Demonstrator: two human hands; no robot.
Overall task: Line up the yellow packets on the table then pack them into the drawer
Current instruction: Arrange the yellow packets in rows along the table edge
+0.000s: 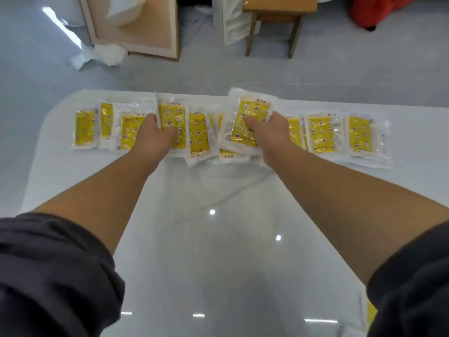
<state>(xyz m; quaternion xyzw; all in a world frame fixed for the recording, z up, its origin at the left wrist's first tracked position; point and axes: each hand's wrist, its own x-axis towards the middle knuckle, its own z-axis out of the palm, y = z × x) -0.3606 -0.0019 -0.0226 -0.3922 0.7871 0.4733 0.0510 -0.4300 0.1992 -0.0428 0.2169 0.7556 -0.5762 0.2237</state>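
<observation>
gathering, as we judge it, the yellow packets (323,135) lined along the far edge of the desk (218,239), we grip one raised packet (171,117) in the left hand (155,136) and a thick stack (250,117) in the right hand (273,135), the fingers of both closed round them with thumbs on top. we should square each bundle's edges before lifting, or the slick wrappers may fan out. the row runs left to right, each packet's long axis pointing away from us, printed face up; the right stack tilts slightly clockwise.
</observation>
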